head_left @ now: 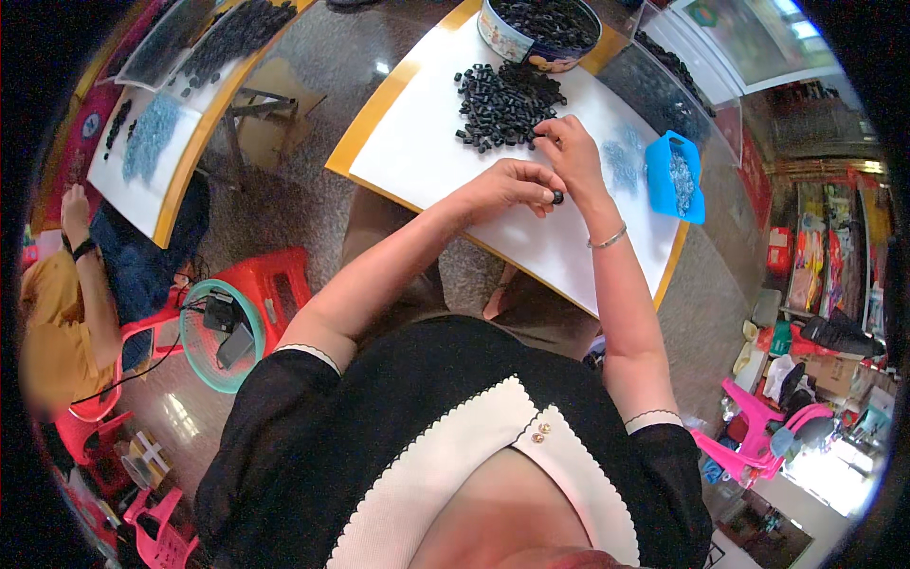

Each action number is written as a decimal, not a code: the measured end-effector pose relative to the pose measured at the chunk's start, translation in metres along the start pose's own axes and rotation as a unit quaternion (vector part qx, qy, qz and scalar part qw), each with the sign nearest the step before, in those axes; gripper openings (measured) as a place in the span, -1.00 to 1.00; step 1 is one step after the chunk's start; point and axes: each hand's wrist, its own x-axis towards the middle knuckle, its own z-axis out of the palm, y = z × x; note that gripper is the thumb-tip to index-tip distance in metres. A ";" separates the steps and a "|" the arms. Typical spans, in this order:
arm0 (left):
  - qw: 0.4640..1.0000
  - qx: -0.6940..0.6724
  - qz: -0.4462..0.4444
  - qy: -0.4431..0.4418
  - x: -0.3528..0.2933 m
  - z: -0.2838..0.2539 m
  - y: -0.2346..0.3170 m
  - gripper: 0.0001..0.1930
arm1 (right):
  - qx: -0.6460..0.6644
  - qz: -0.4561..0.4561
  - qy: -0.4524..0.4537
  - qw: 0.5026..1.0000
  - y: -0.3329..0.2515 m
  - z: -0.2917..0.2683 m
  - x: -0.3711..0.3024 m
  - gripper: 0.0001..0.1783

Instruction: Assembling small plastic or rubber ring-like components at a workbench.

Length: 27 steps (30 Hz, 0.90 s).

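Note:
Small black cylindrical plastic pieces lie in a loose pile [498, 109] on the white tabletop [408, 142]. My left hand [517, 186] is closed in a pinch, with one small black piece [557, 197] showing between thumb and fingers. My right hand [572, 156], a bracelet on its wrist, is just beyond the left one, its bent fingertips at the near right edge of the pile. Whatever those fingertips pinch is too small to make out. The wrists are close together but apart.
A round tin [540, 38] full of black pieces stands behind the pile. To the right are a blue plastic bin [675, 175] of clear bits and some scattered clear bits [621, 156]. Another person [81, 275] sits at a table on the left, near a green basket [223, 337].

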 end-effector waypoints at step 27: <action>0.993 -0.098 0.027 0.064 0.003 0.001 -0.001 -0.77 | 0.487 0.221 0.050 0.843 -0.019 -0.032 -0.040 -0.80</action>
